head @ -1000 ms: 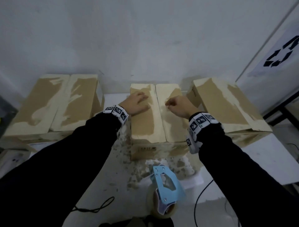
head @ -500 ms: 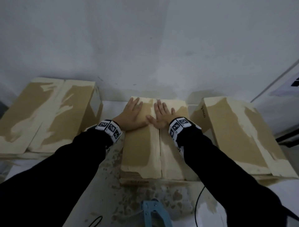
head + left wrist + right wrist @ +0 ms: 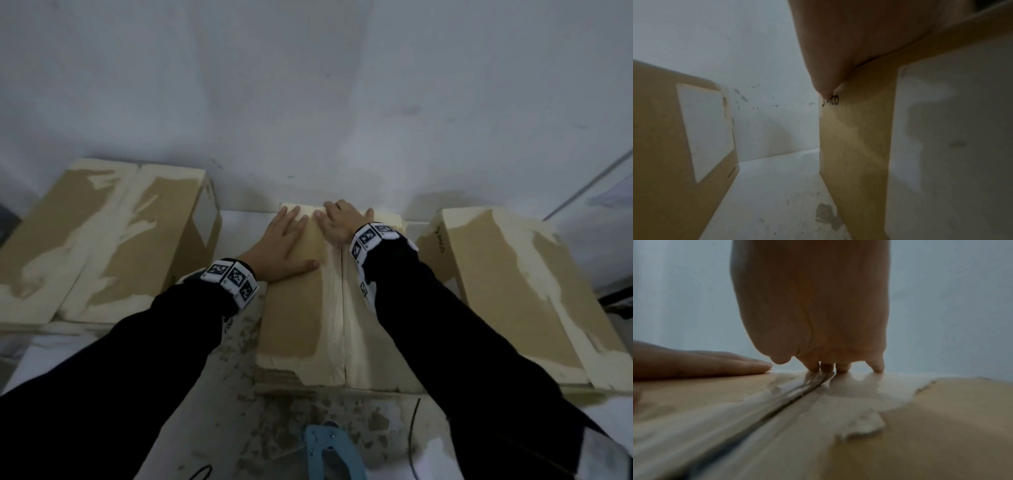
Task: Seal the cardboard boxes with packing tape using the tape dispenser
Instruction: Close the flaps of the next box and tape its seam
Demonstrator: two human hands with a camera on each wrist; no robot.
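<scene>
Middle box: flaps closed, torn pale patches, clear tape along seam.

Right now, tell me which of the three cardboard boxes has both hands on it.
The middle box: the left hand and right hand rest on its top, unlike the left box and right box.

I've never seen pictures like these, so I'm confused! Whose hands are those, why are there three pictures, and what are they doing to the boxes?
They belong to one person wearing three cameras: one on the head, one on each wrist. The left hand and right hand lie flat on the middle box, pressing near its far end. Clear tape shows along the seam there. Two more boxes sit beside it, the left box and the right box. The blue tape dispenser lies on the table, held by nobody.
</scene>
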